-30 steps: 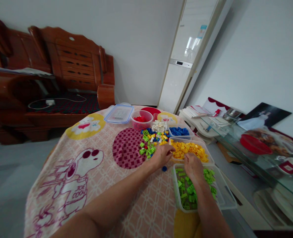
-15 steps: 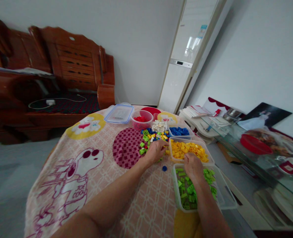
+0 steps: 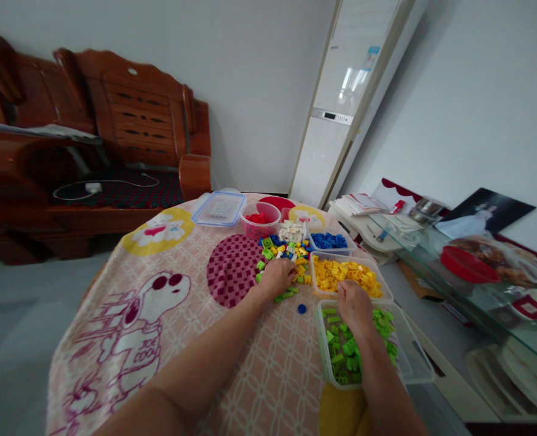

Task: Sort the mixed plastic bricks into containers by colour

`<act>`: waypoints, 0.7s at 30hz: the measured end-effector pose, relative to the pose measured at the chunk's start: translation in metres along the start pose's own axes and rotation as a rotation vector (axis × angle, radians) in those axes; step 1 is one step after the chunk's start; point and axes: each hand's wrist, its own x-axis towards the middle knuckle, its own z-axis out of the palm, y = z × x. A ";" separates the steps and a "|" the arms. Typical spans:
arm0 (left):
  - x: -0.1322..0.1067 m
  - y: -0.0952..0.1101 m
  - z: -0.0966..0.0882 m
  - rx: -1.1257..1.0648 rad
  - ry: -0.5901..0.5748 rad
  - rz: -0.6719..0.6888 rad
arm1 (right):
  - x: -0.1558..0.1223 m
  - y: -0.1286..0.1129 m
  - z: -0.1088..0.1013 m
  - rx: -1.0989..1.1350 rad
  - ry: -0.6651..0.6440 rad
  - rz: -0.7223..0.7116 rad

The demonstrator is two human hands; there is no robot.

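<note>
My left hand reaches into a mixed pile of toy building bricks, its fingers curled down among them. What lies under those fingertips is hidden. Over the near edge of a clear box of yellow bricks, my right hand is closed, and anything in it is too small to make out. Below that wrist stands a box of green bricks. A few green bricks lie beside my left hand. A round blue piece rests alone on the cloth.
Behind the pile stand a round tub of red bricks, white bricks and a box of blue bricks. A blue-rimmed lid lies at the back left. On the right is a glass shelf with clutter.
My left hand has drawn back to the left, away from the yellow box's edge, uncovering yellow and green bricks. My right hand has stayed nearly still.
</note>
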 end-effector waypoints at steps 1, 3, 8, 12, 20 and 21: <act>0.000 0.000 0.000 -0.009 -0.001 0.000 | 0.000 0.000 0.000 0.000 -0.003 0.002; 0.000 -0.001 -0.001 -0.032 0.002 -0.002 | 0.000 -0.001 0.000 0.002 0.000 0.001; -0.001 0.001 -0.001 -0.043 0.026 -0.023 | 0.000 0.001 0.001 0.003 0.018 -0.014; -0.001 0.004 0.000 -0.037 0.002 -0.057 | 0.001 0.001 0.001 0.010 0.004 -0.024; -0.002 0.005 0.000 -0.015 0.013 -0.054 | 0.001 0.002 0.004 -0.005 0.007 -0.020; -0.002 0.006 -0.001 -0.014 0.014 -0.053 | 0.001 0.003 0.004 -0.006 0.012 -0.021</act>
